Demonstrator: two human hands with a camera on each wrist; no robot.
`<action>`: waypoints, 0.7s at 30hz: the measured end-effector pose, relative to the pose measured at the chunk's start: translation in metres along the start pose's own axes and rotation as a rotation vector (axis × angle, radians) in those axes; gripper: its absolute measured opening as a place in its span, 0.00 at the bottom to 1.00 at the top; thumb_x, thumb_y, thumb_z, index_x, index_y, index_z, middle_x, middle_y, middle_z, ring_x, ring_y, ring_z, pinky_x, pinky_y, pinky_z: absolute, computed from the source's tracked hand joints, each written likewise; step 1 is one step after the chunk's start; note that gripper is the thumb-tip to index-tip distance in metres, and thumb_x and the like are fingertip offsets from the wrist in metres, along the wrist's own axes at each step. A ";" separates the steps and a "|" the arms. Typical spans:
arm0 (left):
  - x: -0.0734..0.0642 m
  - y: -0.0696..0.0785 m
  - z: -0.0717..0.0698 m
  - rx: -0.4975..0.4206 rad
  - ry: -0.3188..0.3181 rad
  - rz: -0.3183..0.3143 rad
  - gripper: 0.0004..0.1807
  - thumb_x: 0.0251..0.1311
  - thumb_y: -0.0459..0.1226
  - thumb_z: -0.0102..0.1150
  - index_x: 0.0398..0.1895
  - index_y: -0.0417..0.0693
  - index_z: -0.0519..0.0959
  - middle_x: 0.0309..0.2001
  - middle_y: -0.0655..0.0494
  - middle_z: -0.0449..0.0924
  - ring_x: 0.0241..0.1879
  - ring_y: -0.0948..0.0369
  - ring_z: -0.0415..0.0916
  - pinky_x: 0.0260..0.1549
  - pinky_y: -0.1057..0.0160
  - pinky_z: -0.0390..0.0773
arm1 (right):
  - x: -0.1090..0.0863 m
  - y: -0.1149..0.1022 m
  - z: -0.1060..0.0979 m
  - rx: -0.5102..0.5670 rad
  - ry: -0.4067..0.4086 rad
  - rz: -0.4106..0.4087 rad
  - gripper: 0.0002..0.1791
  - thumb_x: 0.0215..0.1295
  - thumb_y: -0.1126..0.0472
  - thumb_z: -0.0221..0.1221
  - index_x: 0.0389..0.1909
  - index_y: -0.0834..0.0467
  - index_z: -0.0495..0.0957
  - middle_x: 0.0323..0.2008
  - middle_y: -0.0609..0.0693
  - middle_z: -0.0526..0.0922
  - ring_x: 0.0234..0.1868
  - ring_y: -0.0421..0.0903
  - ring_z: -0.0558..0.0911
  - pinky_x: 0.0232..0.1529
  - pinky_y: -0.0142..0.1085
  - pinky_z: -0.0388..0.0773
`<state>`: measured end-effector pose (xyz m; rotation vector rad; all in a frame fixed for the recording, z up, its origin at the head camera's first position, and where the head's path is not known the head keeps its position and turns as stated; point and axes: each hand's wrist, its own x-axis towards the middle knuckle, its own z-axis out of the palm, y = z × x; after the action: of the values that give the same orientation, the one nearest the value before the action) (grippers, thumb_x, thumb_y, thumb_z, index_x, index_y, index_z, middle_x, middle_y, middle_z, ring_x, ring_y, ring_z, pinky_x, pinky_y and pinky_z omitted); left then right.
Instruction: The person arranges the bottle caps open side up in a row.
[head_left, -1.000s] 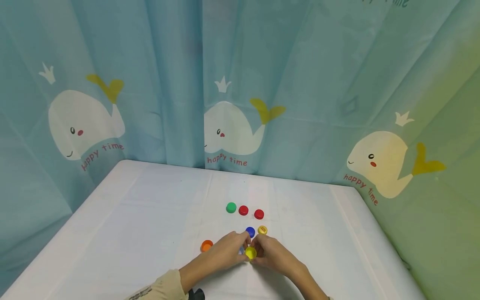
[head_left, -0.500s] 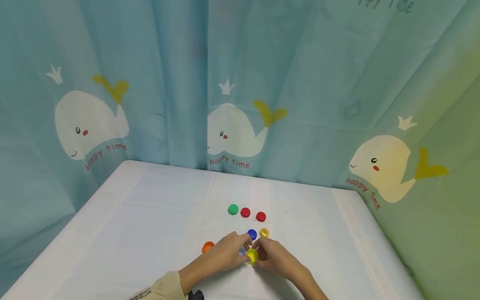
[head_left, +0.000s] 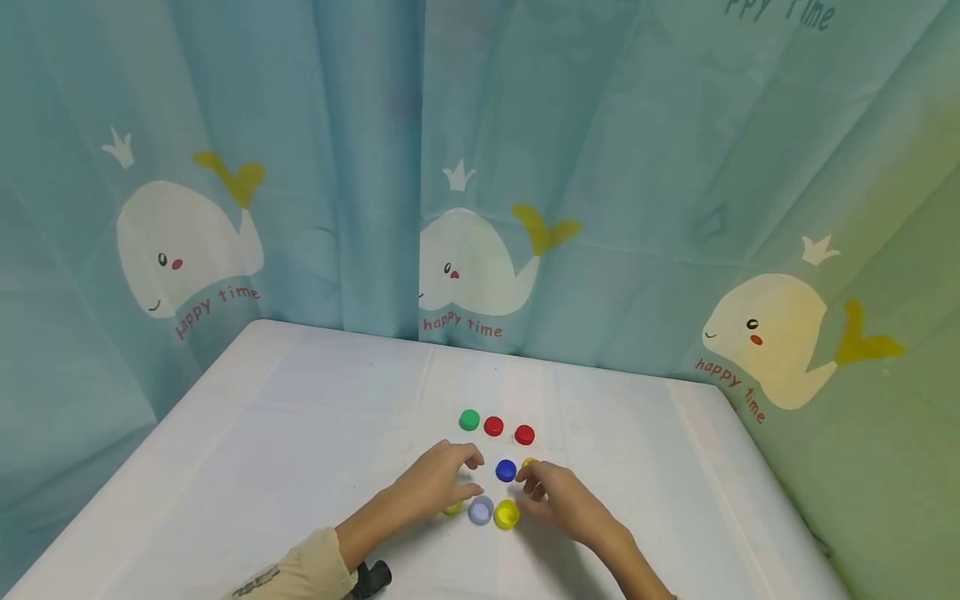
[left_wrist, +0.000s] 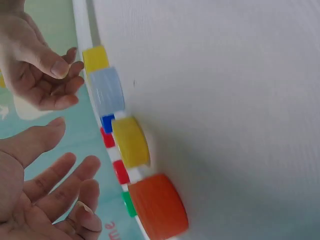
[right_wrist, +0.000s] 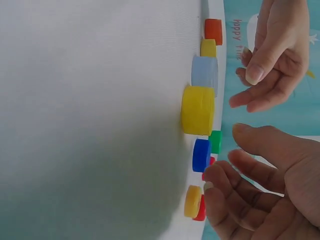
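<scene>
Left hand (head_left: 435,477) wide, right hand (head_left: 570,500) loosely parted, both empty; yellow cap (head_left: 507,515) sits just right of pale-blue cap (head_left: 481,511), toward table's (head_left: 315,433) near edge; best to avoid brushing either.

On the white worktop (head_left: 300,433), round caps are laid in rows — a green cap (head_left: 469,420), a red cap (head_left: 493,426) and a second red cap (head_left: 525,435) farthest; a blue cap (head_left: 506,471) beside a yellow cap (right_wrist: 193,201) between; nearest, an orange cap (left_wrist: 158,207), another yellow cap (left_wrist: 131,142), a pale blue cap (head_left: 481,510) and an upturned yellow cap (head_left: 507,515).
</scene>
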<state>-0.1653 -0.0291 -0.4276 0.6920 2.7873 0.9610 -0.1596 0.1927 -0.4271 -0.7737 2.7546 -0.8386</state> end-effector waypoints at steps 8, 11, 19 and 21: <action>0.002 -0.010 -0.005 -0.020 0.052 -0.011 0.16 0.53 0.41 0.68 0.45 0.46 0.79 0.41 0.56 0.81 0.43 0.57 0.73 0.42 0.59 0.76 | 0.017 0.000 -0.001 -0.019 0.039 0.015 0.10 0.57 0.65 0.65 0.39 0.61 0.77 0.31 0.44 0.78 0.32 0.41 0.77 0.35 0.32 0.77; 0.003 -0.012 -0.007 -0.011 0.092 0.020 0.16 0.54 0.40 0.67 0.44 0.45 0.79 0.40 0.55 0.82 0.43 0.55 0.75 0.42 0.58 0.77 | 0.024 0.000 -0.002 -0.015 0.052 0.024 0.11 0.57 0.64 0.65 0.39 0.62 0.77 0.31 0.45 0.78 0.32 0.41 0.77 0.35 0.31 0.77; 0.008 -0.016 -0.011 -0.027 0.123 0.039 0.14 0.54 0.38 0.67 0.43 0.44 0.79 0.40 0.51 0.82 0.44 0.53 0.77 0.42 0.57 0.77 | 0.040 0.002 0.000 -0.003 0.094 0.016 0.12 0.58 0.63 0.65 0.40 0.63 0.77 0.30 0.46 0.79 0.30 0.42 0.77 0.32 0.29 0.77; 0.010 -0.016 -0.013 -0.023 0.127 0.032 0.14 0.54 0.38 0.67 0.43 0.44 0.79 0.41 0.51 0.82 0.44 0.54 0.77 0.44 0.57 0.77 | 0.043 0.002 0.000 -0.016 0.108 0.008 0.12 0.58 0.63 0.65 0.40 0.63 0.77 0.30 0.46 0.79 0.31 0.42 0.77 0.32 0.29 0.77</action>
<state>-0.1836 -0.0430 -0.4266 0.6981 2.8770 1.0779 -0.1973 0.1712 -0.4283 -0.7404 2.8598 -0.8836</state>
